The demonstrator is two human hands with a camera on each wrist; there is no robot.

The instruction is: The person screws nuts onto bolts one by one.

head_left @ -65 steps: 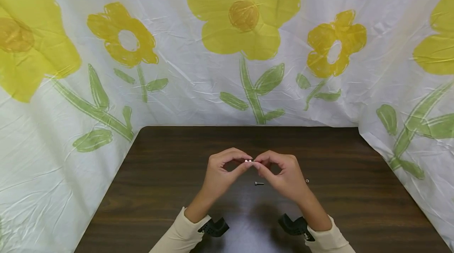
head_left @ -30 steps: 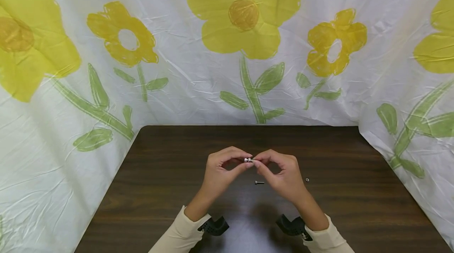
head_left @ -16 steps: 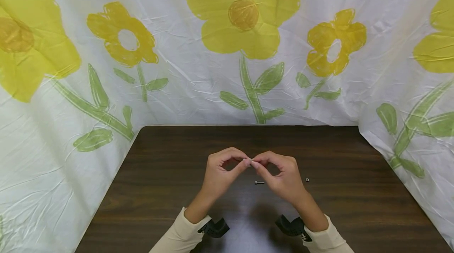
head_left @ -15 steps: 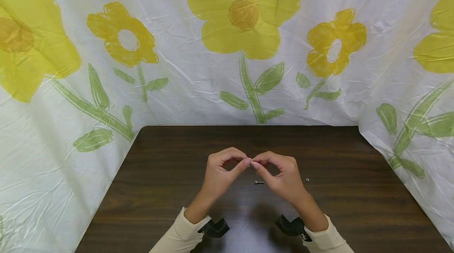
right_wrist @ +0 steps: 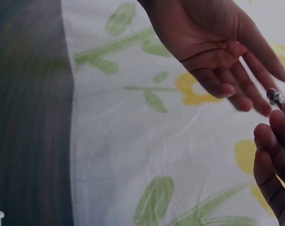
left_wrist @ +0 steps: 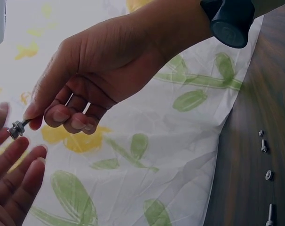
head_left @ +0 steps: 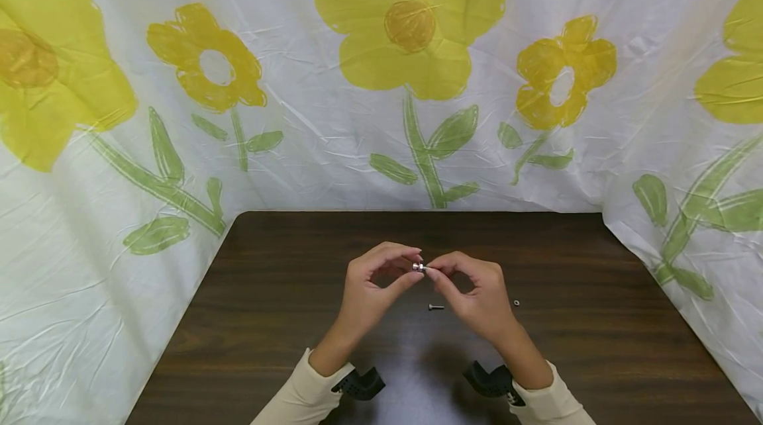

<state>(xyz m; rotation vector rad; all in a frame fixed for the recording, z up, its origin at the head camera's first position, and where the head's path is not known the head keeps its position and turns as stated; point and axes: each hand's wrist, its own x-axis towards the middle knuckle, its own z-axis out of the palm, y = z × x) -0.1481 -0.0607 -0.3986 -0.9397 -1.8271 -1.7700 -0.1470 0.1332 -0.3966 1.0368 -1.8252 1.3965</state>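
Observation:
Near the middle of the head view, my right hand (head_left: 473,286) pinches the shank of a small silver bolt (head_left: 418,267) between thumb and index finger. The bolt lies level, its head pointing left, with a nut on it close to the head. Around that end my left hand (head_left: 378,276) has thumb and index finger spread apart, the thumb just below the bolt. In the left wrist view the bolt (left_wrist: 16,129) sits between the loose left fingers (left_wrist: 13,174). From the right wrist view the left hand (right_wrist: 217,52) looks relaxed beside the bolt's head.
On the dark wooden table (head_left: 286,306) lie a loose bolt (head_left: 436,307) and a small nut (head_left: 516,302). The left wrist view shows another bolt (left_wrist: 271,214) and a round nut or washer (left_wrist: 269,175) there. A flowered white cloth (head_left: 298,167) hangs around the table.
Half a second ago the left fingertips covered the bolt's head; now they have parted, the index finger lifting away, and the head and nut show. The right hand keeps its pinch almost in place.

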